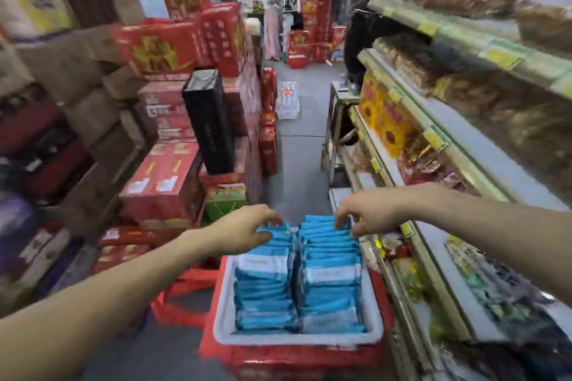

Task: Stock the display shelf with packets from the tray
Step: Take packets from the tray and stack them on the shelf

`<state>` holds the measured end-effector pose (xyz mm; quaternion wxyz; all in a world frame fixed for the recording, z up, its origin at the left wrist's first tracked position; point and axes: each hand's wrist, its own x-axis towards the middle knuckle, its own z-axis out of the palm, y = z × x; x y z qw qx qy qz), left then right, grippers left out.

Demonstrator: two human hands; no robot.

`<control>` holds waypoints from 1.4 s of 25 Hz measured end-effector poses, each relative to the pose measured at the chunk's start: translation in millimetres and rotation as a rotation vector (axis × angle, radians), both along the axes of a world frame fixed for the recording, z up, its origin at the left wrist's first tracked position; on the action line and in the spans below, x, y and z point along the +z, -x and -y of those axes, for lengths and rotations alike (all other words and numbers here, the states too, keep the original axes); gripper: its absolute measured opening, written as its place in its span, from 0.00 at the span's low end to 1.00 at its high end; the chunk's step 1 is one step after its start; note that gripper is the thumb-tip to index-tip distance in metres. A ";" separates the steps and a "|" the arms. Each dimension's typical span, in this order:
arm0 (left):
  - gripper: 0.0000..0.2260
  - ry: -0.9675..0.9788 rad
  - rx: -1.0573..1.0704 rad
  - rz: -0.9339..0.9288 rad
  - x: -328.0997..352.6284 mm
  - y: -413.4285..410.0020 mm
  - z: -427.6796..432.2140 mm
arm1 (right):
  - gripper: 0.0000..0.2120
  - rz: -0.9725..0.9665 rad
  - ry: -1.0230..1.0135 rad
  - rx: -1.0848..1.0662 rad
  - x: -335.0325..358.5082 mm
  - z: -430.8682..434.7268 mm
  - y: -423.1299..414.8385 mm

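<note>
A white tray (pixel 223 312) sits on a red crate (pixel 297 359) low in the aisle, filled with two rows of blue and white packets (pixel 328 275). My left hand (pixel 247 232) reaches over the far end of the left row, fingers curled onto the end packets (pixel 272 233), thumb below them. My right hand (pixel 368 213) hovers at the far end of the right row, fingertips touching the top edges of the packets (pixel 322 226). The display shelf (pixel 439 139) runs along the right side. The picture is blurred, so neither hand's grip is plain.
Stacked red gift boxes (pixel 167 182) and a black box (pixel 210 120) line the left of the aisle. A red bag (pixel 182 297) lies left of the crate. The shelves on the right hold yellow boxes (pixel 383 114) and wrapped snacks. A person (pixel 272 28) stands far down the aisle.
</note>
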<state>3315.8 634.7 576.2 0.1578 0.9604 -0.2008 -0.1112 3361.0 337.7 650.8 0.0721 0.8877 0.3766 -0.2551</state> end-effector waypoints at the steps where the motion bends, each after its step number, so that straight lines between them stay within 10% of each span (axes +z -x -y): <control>1: 0.16 -0.034 -0.009 -0.049 -20.4 13.7 -12.3 | 0.17 -0.047 -0.012 -0.002 -25.8 -8.7 3.4; 14: 0.12 -0.275 -0.166 0.198 -89.3 31.7 -33.7 | 0.20 0.067 -0.257 0.010 -140.4 4.8 50.7; 20: 0.15 -0.108 -0.302 0.011 -85.4 11.7 -32.1 | 0.24 0.046 -0.380 -0.118 -138.1 19.2 51.6; 35: 0.14 0.429 -0.634 0.240 316.1 -151.8 216.4 | 0.24 0.463 -0.460 -0.486 268.8 196.6 44.0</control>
